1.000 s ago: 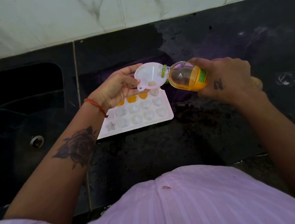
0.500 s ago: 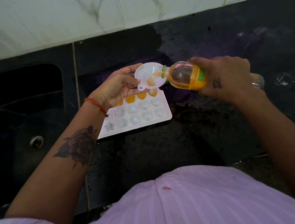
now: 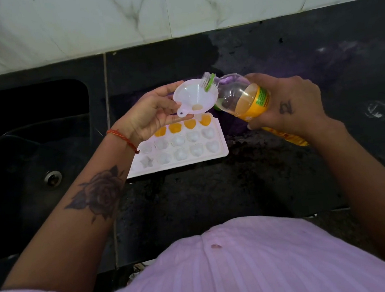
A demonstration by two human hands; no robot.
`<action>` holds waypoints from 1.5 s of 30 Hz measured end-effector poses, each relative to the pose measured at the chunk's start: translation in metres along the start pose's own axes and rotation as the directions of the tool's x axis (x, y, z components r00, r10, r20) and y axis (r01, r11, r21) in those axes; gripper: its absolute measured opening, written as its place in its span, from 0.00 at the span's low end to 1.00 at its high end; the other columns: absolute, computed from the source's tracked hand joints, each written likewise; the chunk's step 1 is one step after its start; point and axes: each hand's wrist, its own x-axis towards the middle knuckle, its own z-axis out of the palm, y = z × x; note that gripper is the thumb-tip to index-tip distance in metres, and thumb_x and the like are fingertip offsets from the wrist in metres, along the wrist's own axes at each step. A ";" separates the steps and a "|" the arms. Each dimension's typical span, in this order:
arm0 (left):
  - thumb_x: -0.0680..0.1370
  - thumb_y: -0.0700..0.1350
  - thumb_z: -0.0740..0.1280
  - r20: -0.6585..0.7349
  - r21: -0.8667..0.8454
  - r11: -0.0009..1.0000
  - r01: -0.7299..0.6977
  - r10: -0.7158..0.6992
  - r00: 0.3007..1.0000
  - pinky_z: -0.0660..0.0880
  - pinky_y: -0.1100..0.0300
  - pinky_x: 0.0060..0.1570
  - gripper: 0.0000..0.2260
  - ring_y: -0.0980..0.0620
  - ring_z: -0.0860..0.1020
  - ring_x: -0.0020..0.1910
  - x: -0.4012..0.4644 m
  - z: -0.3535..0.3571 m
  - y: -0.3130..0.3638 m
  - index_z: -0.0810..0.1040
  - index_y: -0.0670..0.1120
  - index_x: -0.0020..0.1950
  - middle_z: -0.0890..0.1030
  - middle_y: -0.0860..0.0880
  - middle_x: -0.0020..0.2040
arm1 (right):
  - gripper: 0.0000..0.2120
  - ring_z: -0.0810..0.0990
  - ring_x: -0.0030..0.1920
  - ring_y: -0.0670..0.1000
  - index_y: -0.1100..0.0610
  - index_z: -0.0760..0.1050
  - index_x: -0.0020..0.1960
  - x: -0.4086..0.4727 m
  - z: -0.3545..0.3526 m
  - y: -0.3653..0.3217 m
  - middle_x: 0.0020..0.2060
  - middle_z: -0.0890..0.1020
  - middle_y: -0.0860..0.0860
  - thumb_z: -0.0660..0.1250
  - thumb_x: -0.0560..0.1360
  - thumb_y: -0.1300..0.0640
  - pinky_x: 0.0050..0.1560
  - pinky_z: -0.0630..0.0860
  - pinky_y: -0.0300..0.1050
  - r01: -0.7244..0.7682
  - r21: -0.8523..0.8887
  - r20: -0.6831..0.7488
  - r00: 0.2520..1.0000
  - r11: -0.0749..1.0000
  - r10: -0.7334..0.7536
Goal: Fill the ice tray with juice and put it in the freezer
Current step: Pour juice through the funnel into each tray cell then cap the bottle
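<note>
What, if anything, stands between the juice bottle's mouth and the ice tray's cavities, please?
The white funnel, held by the left hand, sits between the bottle and the ice tray, by design; nothing else visible does.

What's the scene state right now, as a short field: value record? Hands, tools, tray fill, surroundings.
left hand: holds white plastic funnel above the tray's far row
right hand: grips clear juice bottle with orange label, mouth raised at the funnel rim
white plastic ice tray: on black counter, beside black sink
filled cells: four in view in the far row hold orange juice
empty cells: near two rows
pouring: no stream visible
</note>
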 end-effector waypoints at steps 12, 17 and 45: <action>0.75 0.28 0.59 -0.071 -0.013 0.998 -0.063 0.062 0.996 0.81 0.58 0.43 0.20 0.46 0.82 0.53 -0.054 -0.055 0.000 0.75 0.44 0.63 0.80 0.43 0.58 | 0.39 0.78 0.50 0.61 0.42 0.65 0.68 0.012 0.010 -0.063 0.50 0.82 0.54 0.76 0.60 0.45 0.45 0.68 0.47 0.141 0.046 0.054 0.988 0.989 -0.143; 0.74 0.28 0.60 -0.131 0.010 0.999 -0.050 0.051 0.990 0.81 0.56 0.45 0.23 0.44 0.81 0.56 -0.081 -0.084 -0.002 0.72 0.43 0.67 0.78 0.42 0.62 | 0.39 0.78 0.50 0.58 0.41 0.64 0.69 0.016 0.018 -0.089 0.51 0.81 0.52 0.76 0.61 0.45 0.43 0.65 0.44 0.201 0.022 0.079 0.976 0.979 -0.202; 0.75 0.28 0.59 -0.209 0.029 1.000 -0.006 0.012 0.978 0.81 0.57 0.42 0.22 0.46 0.83 0.52 -0.113 -0.113 -0.013 0.73 0.44 0.65 0.80 0.42 0.58 | 0.35 0.77 0.50 0.59 0.42 0.60 0.70 0.013 0.032 -0.121 0.52 0.80 0.53 0.72 0.68 0.47 0.43 0.64 0.47 0.316 -0.236 0.088 0.949 0.919 -0.304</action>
